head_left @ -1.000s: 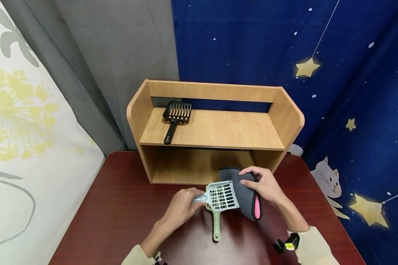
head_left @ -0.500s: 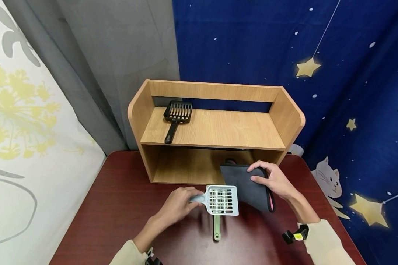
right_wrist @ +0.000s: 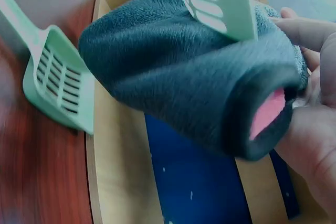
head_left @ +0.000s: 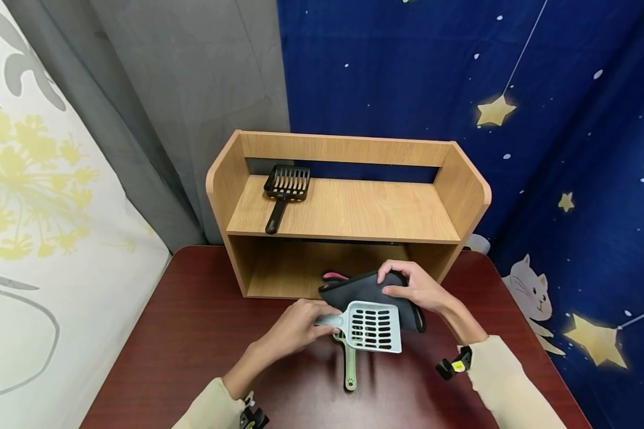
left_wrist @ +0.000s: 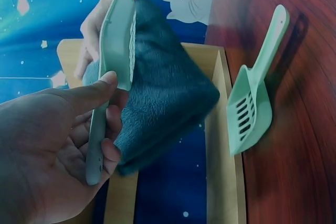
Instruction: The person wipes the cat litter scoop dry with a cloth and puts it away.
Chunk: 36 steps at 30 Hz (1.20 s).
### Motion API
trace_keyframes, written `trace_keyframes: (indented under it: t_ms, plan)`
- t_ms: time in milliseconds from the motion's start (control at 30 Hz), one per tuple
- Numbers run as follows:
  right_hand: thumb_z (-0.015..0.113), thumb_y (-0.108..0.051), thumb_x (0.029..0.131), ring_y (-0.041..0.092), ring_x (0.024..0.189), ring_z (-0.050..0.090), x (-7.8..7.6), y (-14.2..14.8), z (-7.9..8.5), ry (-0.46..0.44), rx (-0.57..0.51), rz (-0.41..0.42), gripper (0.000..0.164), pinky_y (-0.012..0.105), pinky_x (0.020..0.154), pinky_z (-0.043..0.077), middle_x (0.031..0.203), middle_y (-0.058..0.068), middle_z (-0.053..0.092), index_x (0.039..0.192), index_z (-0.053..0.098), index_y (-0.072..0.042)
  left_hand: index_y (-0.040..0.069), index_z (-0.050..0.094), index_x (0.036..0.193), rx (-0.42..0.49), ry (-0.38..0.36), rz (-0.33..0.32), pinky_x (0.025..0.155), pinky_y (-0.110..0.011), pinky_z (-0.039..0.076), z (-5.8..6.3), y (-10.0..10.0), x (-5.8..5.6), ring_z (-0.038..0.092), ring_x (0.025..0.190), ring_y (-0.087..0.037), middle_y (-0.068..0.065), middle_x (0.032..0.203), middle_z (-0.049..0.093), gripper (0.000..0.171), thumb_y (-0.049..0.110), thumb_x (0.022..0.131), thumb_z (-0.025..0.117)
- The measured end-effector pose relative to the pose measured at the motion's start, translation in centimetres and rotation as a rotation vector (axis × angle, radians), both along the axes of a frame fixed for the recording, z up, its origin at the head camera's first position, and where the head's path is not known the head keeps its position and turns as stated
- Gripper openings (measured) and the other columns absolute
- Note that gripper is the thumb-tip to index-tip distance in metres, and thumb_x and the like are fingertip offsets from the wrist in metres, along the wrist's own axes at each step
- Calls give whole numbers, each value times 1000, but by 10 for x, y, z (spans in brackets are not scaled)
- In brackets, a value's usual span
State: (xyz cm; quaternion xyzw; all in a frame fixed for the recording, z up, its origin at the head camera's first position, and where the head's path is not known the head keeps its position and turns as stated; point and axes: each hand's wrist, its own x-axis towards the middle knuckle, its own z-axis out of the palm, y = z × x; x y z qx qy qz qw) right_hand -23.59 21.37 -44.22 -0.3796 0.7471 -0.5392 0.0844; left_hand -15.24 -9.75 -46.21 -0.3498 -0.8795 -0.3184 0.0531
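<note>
My left hand (head_left: 300,325) grips a light blue-grey slotted litter scoop (head_left: 346,322) by its handle, the head pointing right. My right hand (head_left: 415,289) pinches a folded dark grey cloth (head_left: 359,289) with black edging; its pink inner side shows at one end in the right wrist view. In the right wrist view the scoop's head (right_wrist: 239,3) lies against the cloth's fuzzy surface (right_wrist: 173,72). Below them, a green litter scoop (head_left: 350,368) lies on the table, its slotted head mostly covered in the head view but plain in the left wrist view.
Behind the hands stands a two-level wooden shelf (head_left: 349,208) on the dark red table (head_left: 204,333). A black litter scoop (head_left: 276,215) lies on its upper board at the left. Grey and blue star-patterned curtains (head_left: 386,77) hang behind.
The cloth swings right off the scoop, then back left behind it, turning in my right hand. My left hand moves the scoop slightly left, then right. The green and black scoops stay put.
</note>
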Motion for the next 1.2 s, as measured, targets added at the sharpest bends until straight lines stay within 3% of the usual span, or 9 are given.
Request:
trace_keyframes:
  t_ms: [300, 500, 767, 967, 1200]
  plan:
    - [76, 2, 92, 16, 100, 61, -3, -24, 0, 32, 11, 43, 18, 26, 90, 48, 104, 9, 70, 105, 72, -10, 14, 83, 114, -3, -12, 19, 78, -30, 56, 0, 6, 5, 68, 91, -7, 5, 102, 79, 26, 21, 89, 86]
    - [76, 3, 92, 17, 99, 63, -1, -7, 0, 4, 21, 22, 21, 27, 86, 51, 106, 10, 70, 109, 73, -9, 11, 82, 111, 7, 11, 61, 77, -31, 57, -1, -3, 5, 72, 91, -10, 2, 101, 80, 25, 20, 88, 86]
    - [73, 6, 94, 19, 95, 67, 2, 21, 0, -96, -61, -12, 20, 28, 80, 57, 108, 11, 68, 113, 70, 0, 10, 82, 111, 32, -11, 96, 73, -29, 56, -3, -22, 4, 69, 86, -6, 3, 103, 80, 25, 15, 87, 87]
    - [76, 6, 92, 16, 101, 64, -4, 14, 2, -2, -9, -10, 22, 25, 90, 51, 108, 11, 71, 110, 73, -5, 7, 81, 113, 36, 9, 70, 76, -30, 57, -2, -16, 2, 71, 90, -9, 0, 105, 80, 28, 16, 87, 87]
    - [76, 2, 92, 18, 96, 64, -11, -7, 10, 64, 43, 88, 20, 27, 87, 50, 104, 10, 72, 108, 75, -10, 9, 83, 112, 26, 34, 58, 77, -30, 57, 0, -1, 4, 72, 90, -10, 1, 102, 80, 29, 18, 85, 89]
